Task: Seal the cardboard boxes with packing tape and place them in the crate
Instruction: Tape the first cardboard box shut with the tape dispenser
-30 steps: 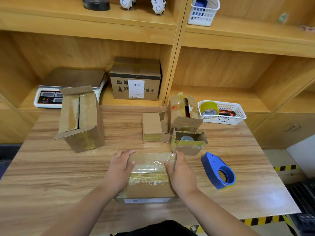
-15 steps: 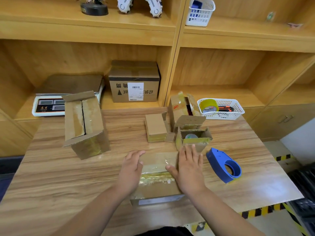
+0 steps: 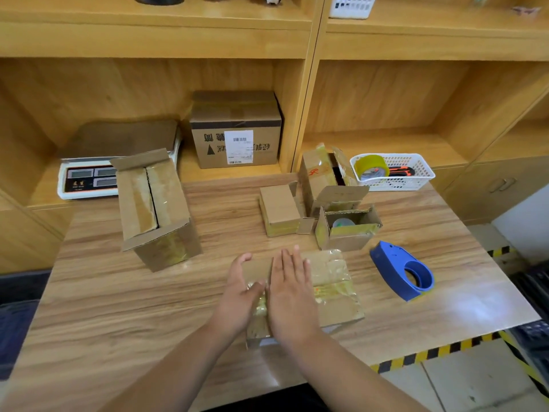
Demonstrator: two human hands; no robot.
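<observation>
Cardboard box [image 3: 329, 281]: right hand [image 3: 292, 295] slid left beside left hand [image 3: 240, 295], both flat, fingers loose, gripping nothing.

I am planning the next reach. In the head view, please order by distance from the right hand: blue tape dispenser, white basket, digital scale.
From the right hand:
1. Blue tape dispenser, on the table to its right.
2. White basket, far right table corner.
3. Digital scale, on the left shelf.
</observation>
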